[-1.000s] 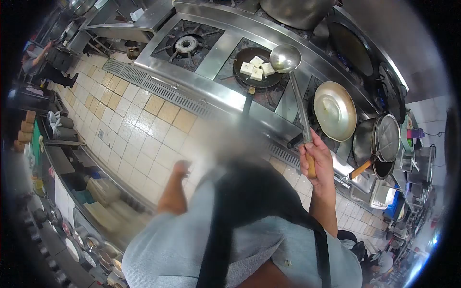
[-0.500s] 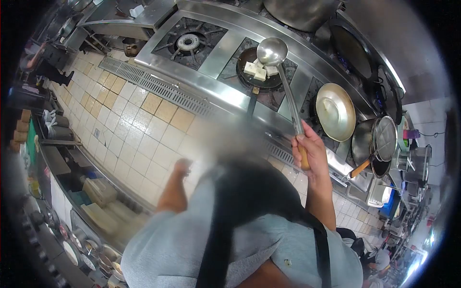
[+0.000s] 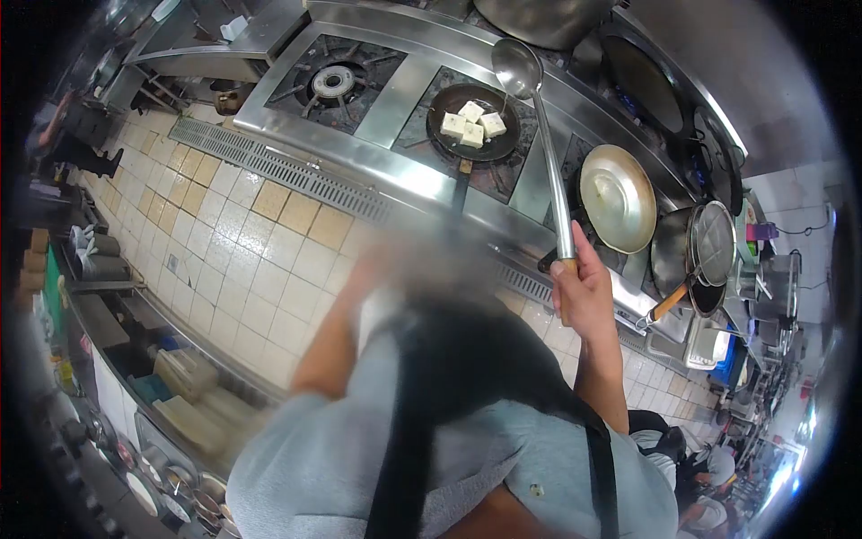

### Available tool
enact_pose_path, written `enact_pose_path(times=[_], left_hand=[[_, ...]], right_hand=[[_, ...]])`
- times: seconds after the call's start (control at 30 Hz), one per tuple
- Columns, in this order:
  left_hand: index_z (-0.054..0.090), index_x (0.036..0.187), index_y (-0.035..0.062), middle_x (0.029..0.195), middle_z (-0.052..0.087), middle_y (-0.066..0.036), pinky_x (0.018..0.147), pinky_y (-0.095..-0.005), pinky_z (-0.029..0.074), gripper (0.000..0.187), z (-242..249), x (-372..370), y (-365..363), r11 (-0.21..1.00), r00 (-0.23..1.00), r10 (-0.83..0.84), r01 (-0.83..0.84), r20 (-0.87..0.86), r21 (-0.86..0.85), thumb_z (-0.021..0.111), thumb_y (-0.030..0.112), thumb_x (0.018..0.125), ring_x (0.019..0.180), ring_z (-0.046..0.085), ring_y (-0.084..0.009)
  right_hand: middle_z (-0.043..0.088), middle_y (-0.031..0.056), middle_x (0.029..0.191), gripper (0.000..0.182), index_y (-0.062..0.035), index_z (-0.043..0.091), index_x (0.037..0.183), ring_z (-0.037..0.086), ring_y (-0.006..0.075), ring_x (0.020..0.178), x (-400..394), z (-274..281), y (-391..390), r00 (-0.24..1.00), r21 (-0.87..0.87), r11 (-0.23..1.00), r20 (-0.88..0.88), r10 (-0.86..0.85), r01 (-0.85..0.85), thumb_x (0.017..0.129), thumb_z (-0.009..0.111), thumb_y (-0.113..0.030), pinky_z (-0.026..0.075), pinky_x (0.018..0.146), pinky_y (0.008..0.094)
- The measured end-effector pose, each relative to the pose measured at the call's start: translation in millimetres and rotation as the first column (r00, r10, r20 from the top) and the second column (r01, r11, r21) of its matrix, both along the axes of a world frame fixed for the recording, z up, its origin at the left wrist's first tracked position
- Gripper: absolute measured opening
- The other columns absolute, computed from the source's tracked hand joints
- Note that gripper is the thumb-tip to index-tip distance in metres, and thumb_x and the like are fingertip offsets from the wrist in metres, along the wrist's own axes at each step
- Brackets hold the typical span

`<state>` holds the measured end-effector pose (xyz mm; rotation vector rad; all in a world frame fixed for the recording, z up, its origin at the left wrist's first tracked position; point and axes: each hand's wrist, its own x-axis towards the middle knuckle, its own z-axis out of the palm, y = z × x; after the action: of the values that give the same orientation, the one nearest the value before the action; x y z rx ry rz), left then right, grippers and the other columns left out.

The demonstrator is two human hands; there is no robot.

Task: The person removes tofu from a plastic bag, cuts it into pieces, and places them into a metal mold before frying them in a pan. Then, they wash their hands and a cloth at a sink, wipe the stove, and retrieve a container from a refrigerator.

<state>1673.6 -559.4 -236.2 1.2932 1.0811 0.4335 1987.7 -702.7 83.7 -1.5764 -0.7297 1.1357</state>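
Observation:
My right hand point(image 3: 584, 292) is closed around the wooden grip of a long metal ladle point(image 3: 549, 166). The ladle's round bowl point(image 3: 517, 68) is raised above the stove, just beyond the right rim of a dark frying pan point(image 3: 494, 148). Several white blocks, apparently tofu point(image 3: 472, 133), sit together in that pan on a burner. Its handle point(image 3: 460, 190) points towards me and fades into a blurred patch. At the edge of this blur is my left hand point(image 3: 366, 269), with its fingers smeared, so whether it touches the handle cannot be seen.
A bare burner point(image 3: 333, 83) is left of the frying pan. To the right stand a wide pale metal pan point(image 3: 618, 198) and a pot with a wood-handled strainer point(image 3: 716, 244) across it. A large pot point(image 3: 548, 20) stands behind. Tiled floor point(image 3: 224, 238) and a side counter are at left.
The ladle's bowl has lifted away from the white blocks, up and back. My left hand has moved up towards the pan handle. The view has shifted slightly.

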Motion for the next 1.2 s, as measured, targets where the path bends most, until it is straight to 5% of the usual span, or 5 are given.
enact_pose_path(times=[0.57,0.67,1.07,1.13,1.2], left_hand=[[0.06,0.097,0.0079,0.071,0.051,0.0,0.059,-0.0325,0.054,0.028,85,156,36,0.989,0.963,-0.137,0.121,0.232,0.081,0.051,0.035,0.099,0.058,0.056,-0.0151],[0.058,0.091,0.0089,0.068,0.05,0.0,0.056,-0.0322,0.052,0.027,160,159,28,0.827,0.901,0.211,0.043,0.38,-0.56,0.049,0.033,0.099,0.055,0.051,-0.0134],[0.053,0.092,0.0096,0.062,0.039,0.004,0.055,-0.0279,0.045,0.029,111,127,29,0.905,0.84,-0.38,0.251,0.388,0.344,0.049,0.038,0.1,0.054,0.042,-0.0116],[0.053,0.092,0.0094,0.063,0.039,0.004,0.055,-0.0275,0.045,0.032,73,124,37,0.863,0.918,0.097,0.114,0.384,-0.492,0.05,0.04,0.1,0.053,0.042,-0.0107],[0.053,0.093,0.0092,0.063,0.039,0.004,0.054,-0.0271,0.044,0.032,72,124,37,0.861,0.921,0.107,0.103,0.374,-0.498,0.05,0.04,0.1,0.053,0.041,-0.0104]], right_hand=[[0.051,-0.0031,0.078,0.071,-0.012,0.029,0.152,0.042,0.0026,0.055,-3,-3,-25,0.997,0.053,0.998,0.08,0.018,-0.022,0.089,0.057,0.003,0.036,0.049,0.0192],[0.051,-0.0034,0.077,0.07,-0.0114,0.029,0.152,0.042,0.0025,0.056,-3,-4,-25,0.997,0.059,0.998,0.07,0.021,-0.026,0.089,0.057,0.003,0.036,0.05,0.0189],[0.055,-0.0002,0.086,0.07,-0.0099,0.029,0.152,0.043,0.0028,0.057,0,2,-22,0.999,0.078,0.996,0.019,0.038,-0.04,0.089,0.056,0.005,0.037,0.05,0.0192],[0.056,0.0007,0.089,0.07,-0.0099,0.029,0.152,0.044,0.0027,0.057,2,0,-23,0.997,0.08,0.994,0.023,0.067,-0.069,0.089,0.056,0.004,0.038,0.05,0.0192],[0.056,0.0007,0.089,0.07,-0.0099,0.029,0.152,0.044,0.0028,0.057,2,0,-23,0.997,0.076,0.995,0.036,0.063,-0.066,0.089,0.057,0.003,0.038,0.05,0.0191]])
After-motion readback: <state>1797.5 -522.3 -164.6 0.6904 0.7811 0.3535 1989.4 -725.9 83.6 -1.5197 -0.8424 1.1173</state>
